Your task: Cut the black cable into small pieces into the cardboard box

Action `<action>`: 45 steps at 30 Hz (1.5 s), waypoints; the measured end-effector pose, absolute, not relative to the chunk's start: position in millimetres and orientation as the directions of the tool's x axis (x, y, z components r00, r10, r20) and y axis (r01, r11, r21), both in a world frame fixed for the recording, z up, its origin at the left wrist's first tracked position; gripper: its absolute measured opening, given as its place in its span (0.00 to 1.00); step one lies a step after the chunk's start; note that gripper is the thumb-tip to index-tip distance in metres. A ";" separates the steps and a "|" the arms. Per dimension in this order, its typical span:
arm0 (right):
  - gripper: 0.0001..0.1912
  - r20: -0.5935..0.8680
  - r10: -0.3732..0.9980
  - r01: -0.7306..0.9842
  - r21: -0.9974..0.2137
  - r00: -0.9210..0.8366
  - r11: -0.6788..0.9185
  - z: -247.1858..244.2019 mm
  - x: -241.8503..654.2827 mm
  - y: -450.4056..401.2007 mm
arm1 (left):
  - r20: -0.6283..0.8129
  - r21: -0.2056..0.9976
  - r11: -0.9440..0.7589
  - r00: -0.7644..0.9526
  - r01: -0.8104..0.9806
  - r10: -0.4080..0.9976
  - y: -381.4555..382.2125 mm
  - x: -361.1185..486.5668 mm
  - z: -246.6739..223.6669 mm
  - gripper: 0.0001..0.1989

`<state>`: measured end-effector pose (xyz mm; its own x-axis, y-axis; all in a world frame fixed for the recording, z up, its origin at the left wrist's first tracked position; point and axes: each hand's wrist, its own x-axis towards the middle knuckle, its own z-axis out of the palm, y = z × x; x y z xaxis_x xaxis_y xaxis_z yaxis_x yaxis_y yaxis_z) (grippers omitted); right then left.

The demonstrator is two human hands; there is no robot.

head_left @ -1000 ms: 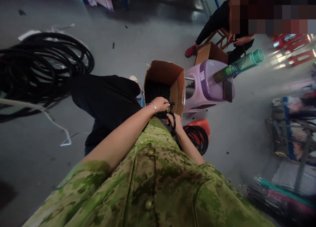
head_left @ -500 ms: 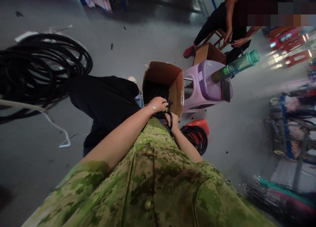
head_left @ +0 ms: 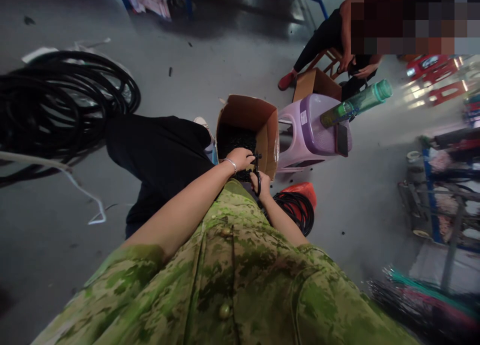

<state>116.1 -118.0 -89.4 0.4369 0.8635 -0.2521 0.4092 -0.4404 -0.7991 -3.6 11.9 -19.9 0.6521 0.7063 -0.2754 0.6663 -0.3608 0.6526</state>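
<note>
Over the near end of a cardboard box [head_left: 267,150], my left hand [head_left: 242,158] pinches a small black piece [head_left: 258,156], too small to make out in kind. My right hand [head_left: 263,183] is closed around the black handles of a pair of scissors [head_left: 258,182], whose blades point away from me toward that piece. Whether the blades touch it, I cannot tell. Many small black pieces [head_left: 236,137] lie inside the box below my hands.
Beside the box stands a purple stool [head_left: 309,130] with a green bottle [head_left: 356,105] and a dark phone-like slab [head_left: 341,140]. Coiled black tubing [head_left: 75,95] lies left; a smaller coil [head_left: 300,210] rests by a red bag [head_left: 311,192]. A co-worker [head_left: 318,42] sits upper right.
My hands stay almost in place, with the scissors and the black piece still held. The co-worker's hands have shifted slightly, and the view has turned a little.
</note>
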 end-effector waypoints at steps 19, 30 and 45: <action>0.20 -0.346 0.851 0.248 -0.852 0.394 -0.461 -84.3 121.4 -116.6 | -0.317 0.702 -0.265 0.622 0.662 0.716 9.9 -3.2 -11.8 0.19; 0.24 -0.312 0.929 0.552 -0.748 0.199 -0.370 -44.5 139.7 -123.2 | -0.342 0.751 -0.197 0.627 0.630 0.700 7.0 -0.9 -14.3 0.15; 0.22 -0.315 0.931 0.696 -0.628 0.184 -0.350 -42.0 148.6 -116.5 | -0.305 0.798 -0.225 0.696 0.560 0.650 5.0 -2.7 -15.3 0.14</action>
